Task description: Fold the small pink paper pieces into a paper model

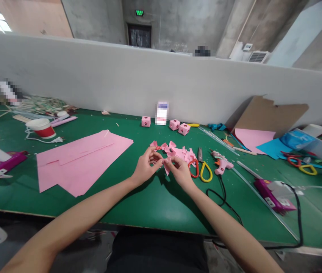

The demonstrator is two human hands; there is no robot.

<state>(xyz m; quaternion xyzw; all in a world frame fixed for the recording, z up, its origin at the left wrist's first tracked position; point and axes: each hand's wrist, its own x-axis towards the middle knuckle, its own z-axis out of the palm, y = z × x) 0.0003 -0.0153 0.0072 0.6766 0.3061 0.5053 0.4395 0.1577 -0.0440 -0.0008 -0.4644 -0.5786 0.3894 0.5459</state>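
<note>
While left hand and right hand pinch it | pink paper piece | axis near upright, tip down

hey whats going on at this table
A person is working with pink craft paper at a green table. Their left hand and right hand pinch a small pink paper piece between them, just above the tabletop. Behind it lies a pile of pink cut pieces, with scissors and a pink glue gun to the right and a large pink sheet to the left.
</note>
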